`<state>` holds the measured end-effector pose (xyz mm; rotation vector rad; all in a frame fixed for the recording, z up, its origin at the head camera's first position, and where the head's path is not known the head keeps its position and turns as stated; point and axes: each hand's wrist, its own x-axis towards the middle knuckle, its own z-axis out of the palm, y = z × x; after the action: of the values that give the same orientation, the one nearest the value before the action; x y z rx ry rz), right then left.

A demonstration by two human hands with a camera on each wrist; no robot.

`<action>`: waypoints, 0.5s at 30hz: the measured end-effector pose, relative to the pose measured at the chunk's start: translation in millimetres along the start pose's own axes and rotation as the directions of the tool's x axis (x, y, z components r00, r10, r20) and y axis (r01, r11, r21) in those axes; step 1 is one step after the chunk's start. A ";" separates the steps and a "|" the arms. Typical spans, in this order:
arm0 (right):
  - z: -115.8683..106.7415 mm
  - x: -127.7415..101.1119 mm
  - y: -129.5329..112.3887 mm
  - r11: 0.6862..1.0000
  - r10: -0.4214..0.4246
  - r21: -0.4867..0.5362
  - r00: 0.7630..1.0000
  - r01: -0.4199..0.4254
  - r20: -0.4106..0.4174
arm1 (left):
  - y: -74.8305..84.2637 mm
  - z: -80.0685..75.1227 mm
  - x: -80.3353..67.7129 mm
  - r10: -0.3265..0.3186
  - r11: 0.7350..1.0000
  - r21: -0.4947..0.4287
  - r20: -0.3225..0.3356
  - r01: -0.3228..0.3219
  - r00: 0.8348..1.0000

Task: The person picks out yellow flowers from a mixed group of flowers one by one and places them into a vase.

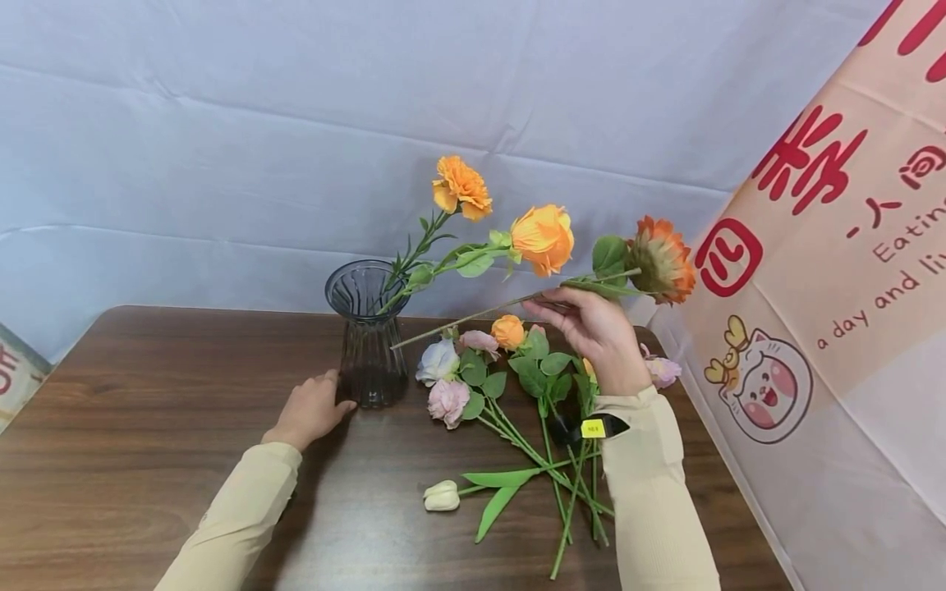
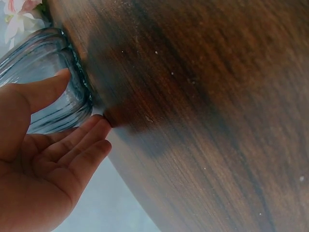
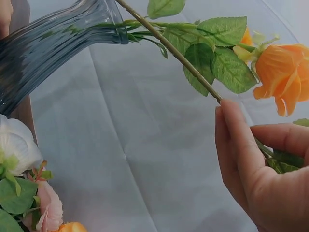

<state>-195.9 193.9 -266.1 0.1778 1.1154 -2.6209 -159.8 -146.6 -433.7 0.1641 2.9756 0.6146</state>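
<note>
A dark, ribbed glass vase (image 1: 373,361) stands on the table. My left hand (image 1: 312,410) holds it low down, thumb in front and fingers round the back. In the left wrist view the thumb and fingers (image 2: 99,128) lie about the vase base (image 2: 79,92). An orange carnation (image 1: 461,189) and a yellow-orange rose (image 1: 544,240) lean out of the vase to the right. My right hand (image 1: 591,328) pinches the stem of an orange, sunflower-like artificial flower (image 1: 663,261), raised above the table. Its bare stem end (image 1: 402,343) points left, overlapping the vase's right side in the head view.
Right of the vase lie several artificial flowers with crossed stems: a pale blue rose (image 1: 438,362), a pink flower (image 1: 448,402), a small orange rose (image 1: 507,332). A white tulip (image 1: 442,496) lies nearer the front. Cloth (image 1: 244,164) hangs behind, a printed banner (image 1: 828,271) at right.
</note>
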 end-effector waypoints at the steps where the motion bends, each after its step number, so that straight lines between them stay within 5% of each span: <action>1: 1.3 0.3 -0.1 1.000 -0.005 0.004 1.000 0.005 -0.008 | 0.2 -0.1 -0.1 0.002 1.000 -0.001 0.000 -0.002 1.000; 15: 14.4 2.3 1.1 0.994 -0.059 0.091 0.998 0.063 -0.038 | -2.0 0.6 0.9 0.014 1.000 -0.003 -0.018 -0.014 1.000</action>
<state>-197.7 182.4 -257.4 0.2129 1.0265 -2.7358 -160.7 -148.0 -435.1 0.1797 2.9927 0.6259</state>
